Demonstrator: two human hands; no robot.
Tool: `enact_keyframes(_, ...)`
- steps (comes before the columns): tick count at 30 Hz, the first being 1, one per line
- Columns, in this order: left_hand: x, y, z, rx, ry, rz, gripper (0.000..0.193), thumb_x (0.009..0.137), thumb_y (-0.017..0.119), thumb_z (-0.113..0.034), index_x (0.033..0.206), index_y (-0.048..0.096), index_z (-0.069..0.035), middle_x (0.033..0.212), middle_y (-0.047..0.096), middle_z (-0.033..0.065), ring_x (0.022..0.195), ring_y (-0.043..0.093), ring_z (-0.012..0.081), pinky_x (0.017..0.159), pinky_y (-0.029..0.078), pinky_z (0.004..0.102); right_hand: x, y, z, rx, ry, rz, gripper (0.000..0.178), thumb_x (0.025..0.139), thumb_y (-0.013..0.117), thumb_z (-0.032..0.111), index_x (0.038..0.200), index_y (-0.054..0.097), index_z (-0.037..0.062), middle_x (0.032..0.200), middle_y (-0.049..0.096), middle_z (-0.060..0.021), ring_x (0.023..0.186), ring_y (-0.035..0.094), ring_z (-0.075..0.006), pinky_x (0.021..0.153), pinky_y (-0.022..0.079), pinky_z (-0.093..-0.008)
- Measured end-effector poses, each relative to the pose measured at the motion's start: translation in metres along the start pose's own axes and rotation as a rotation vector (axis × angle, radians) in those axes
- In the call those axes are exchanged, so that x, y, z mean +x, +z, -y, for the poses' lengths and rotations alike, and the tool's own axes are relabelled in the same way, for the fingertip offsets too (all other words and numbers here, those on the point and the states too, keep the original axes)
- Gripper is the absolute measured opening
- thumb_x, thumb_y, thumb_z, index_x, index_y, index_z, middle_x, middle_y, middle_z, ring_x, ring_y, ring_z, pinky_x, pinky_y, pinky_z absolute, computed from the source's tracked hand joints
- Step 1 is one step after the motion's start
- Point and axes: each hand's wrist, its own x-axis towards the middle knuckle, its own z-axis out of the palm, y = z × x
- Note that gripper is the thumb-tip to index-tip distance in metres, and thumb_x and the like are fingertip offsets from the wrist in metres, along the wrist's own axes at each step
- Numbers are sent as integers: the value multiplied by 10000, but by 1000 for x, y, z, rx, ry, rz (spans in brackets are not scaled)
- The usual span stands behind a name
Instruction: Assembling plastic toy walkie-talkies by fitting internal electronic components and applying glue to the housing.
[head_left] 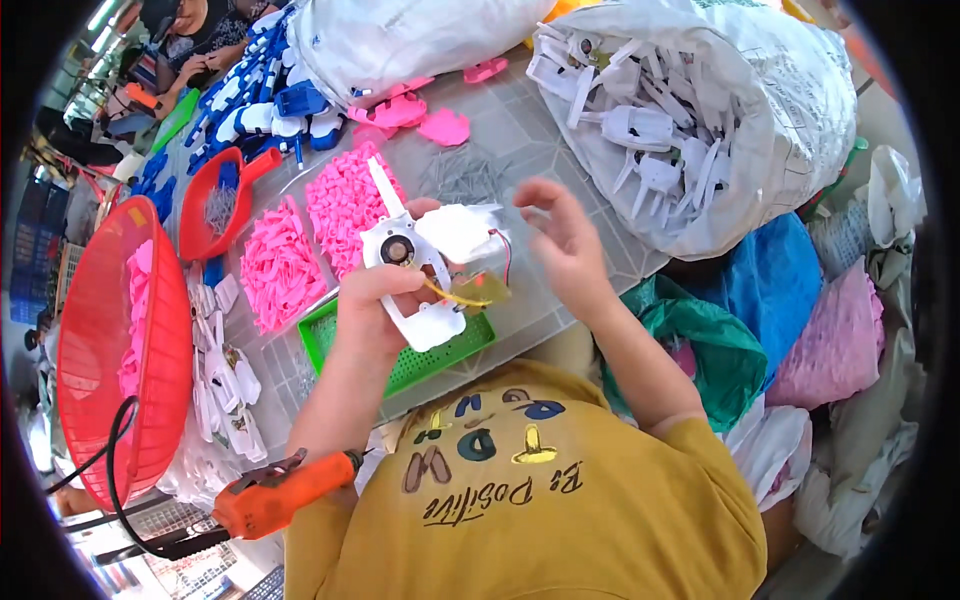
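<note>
My left hand (385, 305) is closed around a white plastic housing (430, 328) above the middle of the table. Set into the housing is a round dark part (397, 249) like a small speaker. A second white shell piece (462, 233) sits beside it, and a thin red wire loops down from its edge. A yellowish translucent piece (483, 290) hangs from the housing by yellow wire. To the right, apart from the housing, my right hand (560, 240) is raised with its fingers apart and loosely bent; nothing shows in it.
Pink part piles (280, 265), a green basket (400, 368) and clear thin pieces (467, 172) lie around my hands. A red scoop (215, 205) and red basin (165, 350) stand left. An orange power screwdriver (285, 495) is by my left arm. A sack (790, 110) holds white parts.
</note>
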Motion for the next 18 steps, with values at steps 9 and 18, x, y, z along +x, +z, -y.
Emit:
enact_keyframes(9,-4,-10,-7,-214,-199,164,710,555,634,-169,1237,554,9,1077,668,195,934,686,335,792,579,433,18,-8,27,-73,-14,357,719,648,466,101,1355,489,-30,1393,528,-145,1384,412,-254,1195,227,-390)
enact_keyframes(18,-4,-5,-2,-134,143,-48,759,584,638,-225,1289,494,18,1048,665,209,769,706,307,590,616,366,-18,6,26,-209,-53,-43,212,929,475,79,1107,562,5,996,567,-41,996,556,-124,970,429,-287)
